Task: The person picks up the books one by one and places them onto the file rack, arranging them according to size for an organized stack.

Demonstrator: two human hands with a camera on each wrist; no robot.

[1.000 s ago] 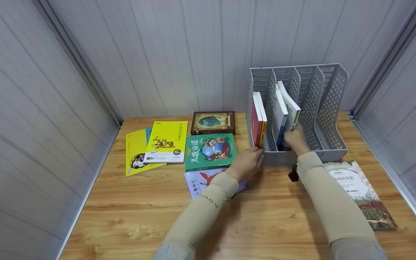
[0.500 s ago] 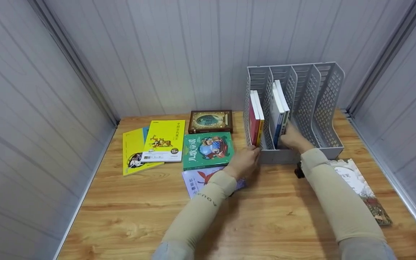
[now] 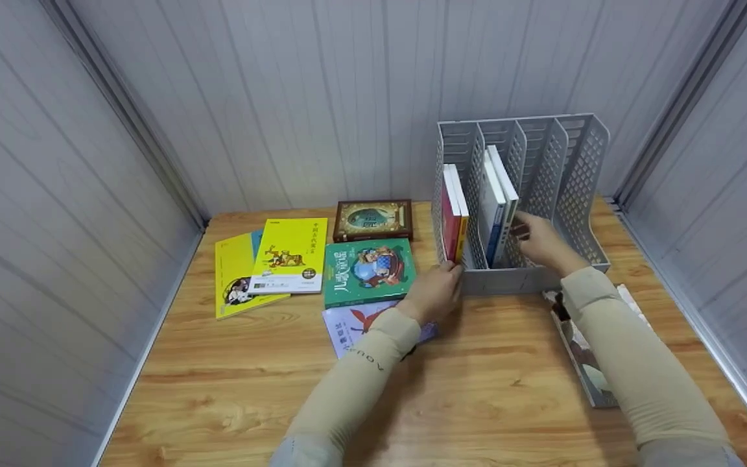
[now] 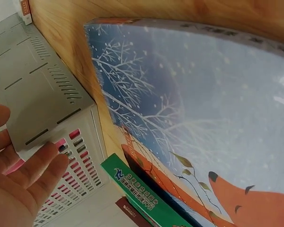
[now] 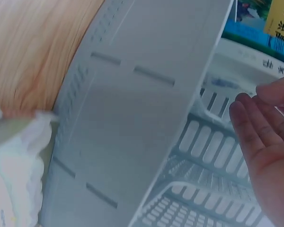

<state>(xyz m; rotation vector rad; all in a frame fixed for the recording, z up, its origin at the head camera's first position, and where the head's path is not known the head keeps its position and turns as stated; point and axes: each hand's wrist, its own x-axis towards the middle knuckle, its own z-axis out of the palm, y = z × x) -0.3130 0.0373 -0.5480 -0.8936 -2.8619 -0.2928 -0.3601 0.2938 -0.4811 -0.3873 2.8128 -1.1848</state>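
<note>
A grey file organizer (image 3: pixel 509 280) stands on the table at the right, against the back wall. My left hand (image 3: pixel 434 290) holds its front left corner; in the left wrist view the fingers (image 4: pixel 52 175) lie over the lip and the perforated side. Two books with red and yellow spines (image 3: pixel 455 220) stand in the leftmost compartment. Two white books with blue and grey-green spines (image 3: pixel 502 214) stand close together in the second. Just right of them is my right hand (image 3: pixel 545 243), its fingers (image 5: pixel 255 123) relaxed and holding nothing in the right wrist view.
Left of the organizer lie a brown book (image 3: pixel 373 219), a green book (image 3: pixel 370 272), a lilac fox book (image 3: pixel 354 327) and yellow books (image 3: pixel 289 256). Another book (image 3: pixel 581 344) lies partly under my right forearm. Panelled walls (image 3: pixel 347 97) enclose the table.
The right-hand white book, leaning right earlier, now stands closer against its neighbour. My right hand has left that book and drawn rightward. My left hand stays at the organizer's corner.
</note>
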